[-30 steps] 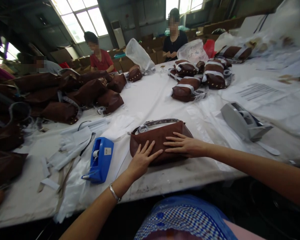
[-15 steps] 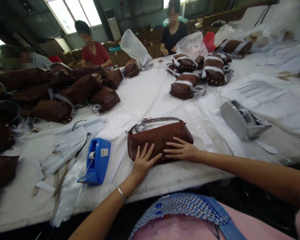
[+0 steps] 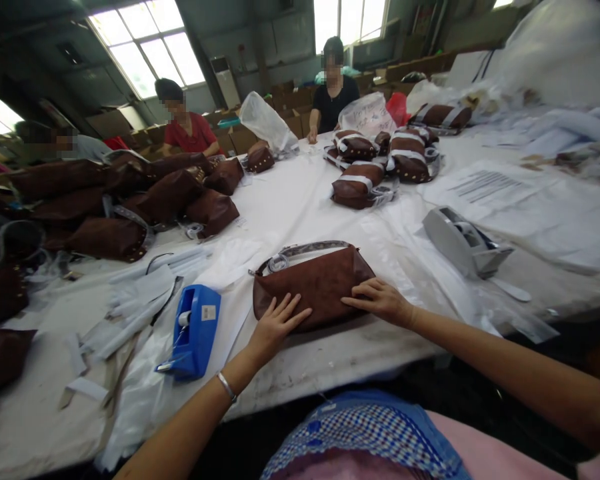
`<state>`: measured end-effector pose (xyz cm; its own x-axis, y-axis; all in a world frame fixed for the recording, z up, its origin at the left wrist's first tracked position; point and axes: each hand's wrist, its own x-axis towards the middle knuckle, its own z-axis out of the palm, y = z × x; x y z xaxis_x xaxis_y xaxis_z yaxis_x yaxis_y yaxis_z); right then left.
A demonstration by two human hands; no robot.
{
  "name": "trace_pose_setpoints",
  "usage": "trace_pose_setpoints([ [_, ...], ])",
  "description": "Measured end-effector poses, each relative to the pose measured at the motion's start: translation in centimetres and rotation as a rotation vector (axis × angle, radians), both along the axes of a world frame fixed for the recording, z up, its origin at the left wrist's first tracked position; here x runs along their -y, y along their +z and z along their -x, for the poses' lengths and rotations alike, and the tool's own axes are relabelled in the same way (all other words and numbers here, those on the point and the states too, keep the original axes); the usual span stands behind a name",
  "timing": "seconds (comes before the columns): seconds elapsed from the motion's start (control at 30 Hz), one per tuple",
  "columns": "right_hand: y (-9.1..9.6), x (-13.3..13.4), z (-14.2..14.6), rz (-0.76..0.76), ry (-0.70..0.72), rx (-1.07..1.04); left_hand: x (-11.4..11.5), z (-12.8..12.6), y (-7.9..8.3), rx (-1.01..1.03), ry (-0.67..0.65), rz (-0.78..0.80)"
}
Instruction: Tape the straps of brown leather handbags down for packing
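Observation:
A brown handbag lies on its side on the white-covered table in front of me. Its strap, wrapped in clear plastic, runs along the far edge. My left hand rests on the bag's near left part with fingers spread. Toward the bag's right end, my right hand touches the surface, its fingers bent and closer together, gripping nothing that I can see. Left of the bag stands a blue tape dispenser.
A grey tape dispenser stands at the right. Brown bags are piled at the left; several wrapped bags lie farther back. Plastic strips are scattered beside the blue dispenser. Two people work across the table, another at far left.
My right hand has drawn in its fingers and slid toward the bag's right end. My left hand stays spread on the bag. The camera view has shifted slightly.

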<state>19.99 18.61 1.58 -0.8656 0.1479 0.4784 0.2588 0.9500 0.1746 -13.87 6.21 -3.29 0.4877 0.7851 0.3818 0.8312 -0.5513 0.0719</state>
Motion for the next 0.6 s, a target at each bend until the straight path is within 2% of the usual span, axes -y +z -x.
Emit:
trace_pose_setpoints([
  [0.13,-2.3,0.5,0.3,0.016,-0.044,-0.110,0.4,-0.5,-1.3,-0.027,0.012,-0.174],
  [0.2,-2.7,1.1,0.3,0.025,-0.065,-0.121,0.5,-0.7,-1.7,-0.027,0.016,-0.203],
  [0.3,-1.7,1.8,-0.4,0.055,-0.035,-0.082,0.5,-0.8,-1.9,-0.007,0.013,-0.199],
  [0.5,2.1,1.6,-1.4,0.057,-0.046,-0.068,0.1,0.1,-1.5,0.084,-0.004,-0.053],
  [0.6,2.2,1.1,-0.8,0.015,-0.075,-0.057,-0.3,0.6,-1.2,0.114,-0.033,0.037],
])
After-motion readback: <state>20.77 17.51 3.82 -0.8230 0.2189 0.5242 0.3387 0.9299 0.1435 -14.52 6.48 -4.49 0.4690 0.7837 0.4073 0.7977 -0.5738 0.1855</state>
